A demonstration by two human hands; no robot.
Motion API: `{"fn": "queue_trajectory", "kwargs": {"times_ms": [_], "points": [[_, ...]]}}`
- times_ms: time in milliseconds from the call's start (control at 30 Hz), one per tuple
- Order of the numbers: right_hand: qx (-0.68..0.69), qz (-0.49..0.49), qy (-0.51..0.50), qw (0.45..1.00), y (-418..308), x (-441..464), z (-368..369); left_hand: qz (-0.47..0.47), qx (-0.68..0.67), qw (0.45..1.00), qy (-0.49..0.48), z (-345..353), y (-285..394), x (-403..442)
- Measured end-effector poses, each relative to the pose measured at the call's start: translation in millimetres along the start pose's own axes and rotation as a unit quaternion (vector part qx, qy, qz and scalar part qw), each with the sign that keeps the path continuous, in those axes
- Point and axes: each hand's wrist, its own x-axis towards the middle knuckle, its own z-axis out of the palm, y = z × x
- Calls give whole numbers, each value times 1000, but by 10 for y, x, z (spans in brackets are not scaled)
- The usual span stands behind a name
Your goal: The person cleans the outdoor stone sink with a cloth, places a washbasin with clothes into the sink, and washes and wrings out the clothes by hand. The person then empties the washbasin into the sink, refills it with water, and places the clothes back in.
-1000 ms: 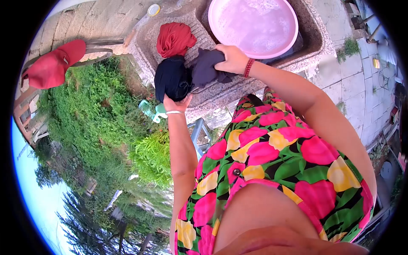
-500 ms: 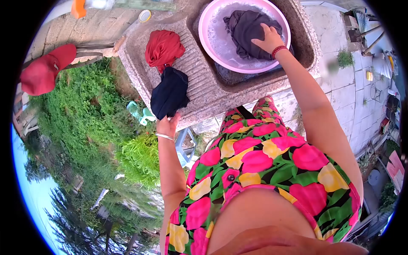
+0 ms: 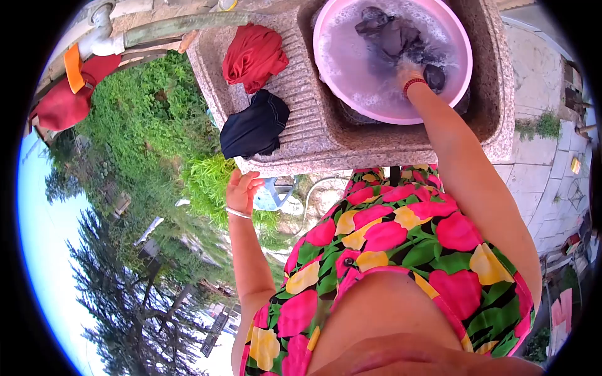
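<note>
My right hand (image 3: 409, 74) is in the soapy water of a pink basin (image 3: 464, 47), at the dark grey cloth (image 3: 395, 36). Its fingers are under the water and hidden by splashes. Part of the grey cloth shows above the suds. My left hand (image 3: 243, 190) is just below the front left corner of the stone sink, fingers loosely apart and holding nothing. Near it, a dark navy cloth (image 3: 256, 124) lies bunched on the ribbed washboard. Behind that is a crumpled red cloth (image 3: 256, 57).
The basin sits inside the deep bowl of the stone sink (image 3: 389, 143). A pale green hose (image 3: 182, 30) runs to the sink's back left. An orange object (image 3: 74, 67) hangs by a red cap (image 3: 63, 108). A blue stool (image 3: 271, 193) stands below.
The grey cloth went from the washboard into the basin and has sunk partly, with my right hand now in the water. My left hand has let go of the navy cloth and drawn back.
</note>
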Motion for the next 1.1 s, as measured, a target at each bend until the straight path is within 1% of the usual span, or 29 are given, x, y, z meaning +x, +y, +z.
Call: {"fn": "queue_trajectory", "kwargs": {"times_ms": [33,67,100,133,200,233,267,300,333,367,400,433,467,500,533,600,633,700,733,800,833,867,900,933,967,1000,1033,1067,1100], "points": [[-24,-39,-42,998,-6,5,-42,-27,44,998,43,32,-101,-72],[-28,-49,-21,998,60,116,172,-57,53,997,1,161,-139,-142],[-32,-57,2,998,95,209,266,-77,102,992,-2,414,-139,-221],[-7,-51,38,998,113,24,61,-98,149,984,-8,693,-152,-266],[39,-39,104,993,209,-684,-618,-21,257,964,-72,1114,-289,-135],[99,-76,100,987,400,-601,-638,34,279,953,-116,1328,-364,27],[165,-74,89,979,556,-619,-770,90,301,936,-158,1580,-444,224],[231,-73,78,967,683,-605,-867,110,234,956,-140,1963,-530,364],[374,-49,161,912,829,-586,-733,161,244,941,-172,2336,-523,516],[299,-44,280,911,872,-612,-706,290,347,872,-186,2660,-569,742],[221,-41,394,891,881,-641,-685,384,386,814,-203,3045,-518,842],[220,-11,386,896,858,-619,-610,469,339,787,-214,3378,-517,938],[219,20,380,899,823,-555,-491,492,356,757,-242,3627,-558,1094],[239,46,340,908,794,-455,-320,487,439,730,-193,3838,-594,1172],[261,81,312,910,772,-335,-159,390,538,727,-173,3985,-522,1172],[304,154,256,905,715,-148,-17,297,627,701,-163,4079,-642,1406],[225,186,262,920,634,-80,12,274,637,702,-161,4032,-715,1519],[189,214,277,918,424,-138,-137,230,655,702,-162,3943,-881,1701],[170,229,285,915,349,-187,-252,228,608,738,-182,3884,-896,1812],[342,237,286,863,444,-116,-232,221,508,802,-223,3686,-850,1939],[434,222,293,823,641,115,17,189,276,927,-168,3618,-881,1898],[520,203,300,773,745,252,166,190,266,940,-95,3588,-948,1871],[522,204,428,709,584,184,148,192,254,948,-23,3562,-1023,1837],[559,193,382,710,457,121,106,192,241,950,47,3560,-1078,1770],[593,181,336,709,349,62,50,151,225,962,28,3564,-1038,1617],[623,168,288,707,259,6,-8,27,80,996,-5,3604,-1063,1612],[651,154,240,704,176,-58,-68,-99,-67,992,-38,3651,-1105,1610],[676,141,190,698,81,-133,-124,-223,-211,949,-71,3704,-1132,1615],[744,90,124,650,-2,-291,-238,-175,-219,953,-119,3718,-1112,1631]]}}
